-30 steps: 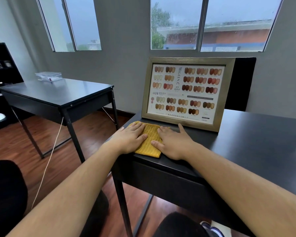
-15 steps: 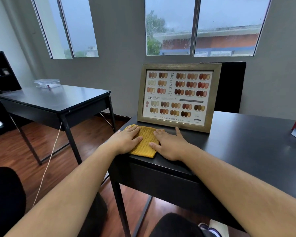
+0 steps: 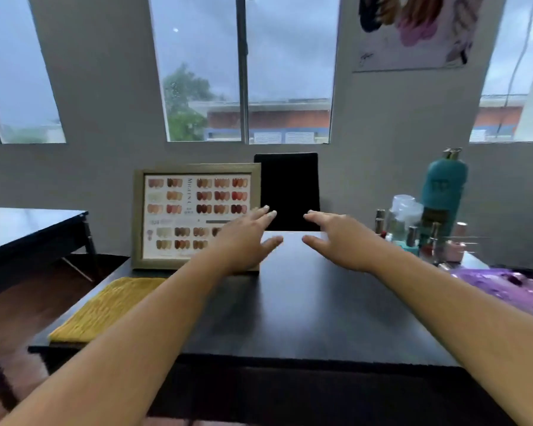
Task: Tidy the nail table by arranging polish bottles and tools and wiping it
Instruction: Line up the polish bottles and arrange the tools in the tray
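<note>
A folded yellow cloth [image 3: 105, 307] lies flat on the near left corner of the black nail table [image 3: 305, 312]. My left hand [image 3: 246, 238] and my right hand [image 3: 340, 239] hover side by side above the middle of the table, fingers spread, holding nothing. Several polish bottles [image 3: 413, 238] stand in a cluster at the far right, beside a tall teal bottle [image 3: 443, 192]. A framed nail colour chart [image 3: 194, 215] leans upright at the back left, partly hidden by my left hand.
A purple sheet [image 3: 511, 287] covers the right end of the table. A black chair back [image 3: 286, 192] stands behind the table's far edge. Another black table [image 3: 28, 229] is off to the left over wooden floor.
Both hands have left the yellow cloth and risen over the middle of the table. The view has swung right, bringing the bottles and purple sheet into sight.
</note>
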Demonstrator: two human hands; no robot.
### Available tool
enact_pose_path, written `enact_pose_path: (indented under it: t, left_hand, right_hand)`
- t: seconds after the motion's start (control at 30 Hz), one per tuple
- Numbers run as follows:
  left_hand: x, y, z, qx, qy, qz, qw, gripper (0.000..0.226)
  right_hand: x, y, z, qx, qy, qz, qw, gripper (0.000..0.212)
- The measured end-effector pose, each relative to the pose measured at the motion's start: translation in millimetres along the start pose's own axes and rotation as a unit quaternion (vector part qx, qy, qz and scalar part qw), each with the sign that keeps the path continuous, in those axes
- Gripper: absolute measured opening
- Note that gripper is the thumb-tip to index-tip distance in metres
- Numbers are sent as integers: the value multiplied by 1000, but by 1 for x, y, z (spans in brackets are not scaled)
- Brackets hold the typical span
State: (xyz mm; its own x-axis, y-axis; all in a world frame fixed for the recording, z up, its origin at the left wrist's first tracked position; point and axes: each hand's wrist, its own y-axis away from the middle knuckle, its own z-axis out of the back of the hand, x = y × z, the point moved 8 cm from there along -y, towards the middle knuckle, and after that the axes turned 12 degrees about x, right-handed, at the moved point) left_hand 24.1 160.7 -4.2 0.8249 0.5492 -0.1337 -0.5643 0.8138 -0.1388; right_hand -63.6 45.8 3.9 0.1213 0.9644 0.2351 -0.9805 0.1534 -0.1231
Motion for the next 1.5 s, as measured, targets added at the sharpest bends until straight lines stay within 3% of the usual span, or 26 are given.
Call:
enact_pose_path:
  t: [0.23,0.57,0.8,1.0,1.5]
  left_hand:
    - [-142,-112,14,-10,26,-120,992,64]
    - [-218,-247,-10,50,53,-164,984,64]
    - [-229,-293,-37,89,83,-180,976,42]
    - [-225,-324,-52,159,77,-156,972,39]
    - [-243,-366,-62,147,163,-165,962,42]
  right_hand:
    - [-153,60,105,-113,1,-160,981,59]
    - [-292,60,156,-179,-62,-267,945,66]
    - [-349,21,135,-167,-189,-264,931,80]
    - [-370,-5,119,-171,-306,-221,910,82]
    - [-406,-27,122,-168,-294,-247,908,77]
